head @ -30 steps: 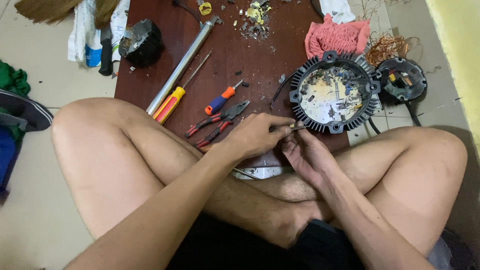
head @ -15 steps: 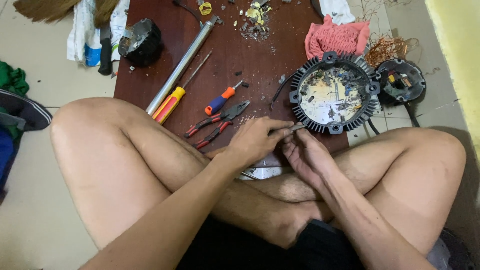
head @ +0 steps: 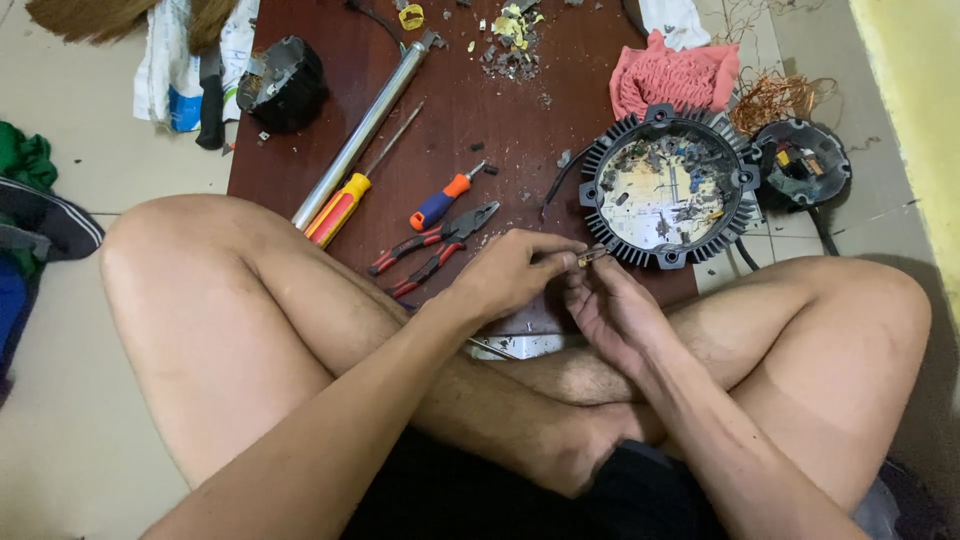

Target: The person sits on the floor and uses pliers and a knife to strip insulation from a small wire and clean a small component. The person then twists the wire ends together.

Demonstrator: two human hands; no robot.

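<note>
Part (head: 590, 257), small, brownish and glinting, sits mid-frame, pinched between the left hand (head: 510, 275) and right hand (head: 610, 310), both closed on it. Steady, light fingertip pressure would suit something this tiny. Just above it lies the round finned housing (head: 740, 180), ribbed black metal; red-handled pliers (head: 435, 250) rest left on the dark wooden board (head: 500, 120).

soft, even indoor light is falling from above, leaving the dark red board (head: 470, 120) and the pale floor tiles (head: 60, 420) evenly lit with only faint, diffuse shadows under the knees. a bright strip of glare is running along the metal tube (head: 365, 125). focus is holding sharp at centre, while the frame edges are bending slightly and the lower corners are sinking into darkness.
</note>
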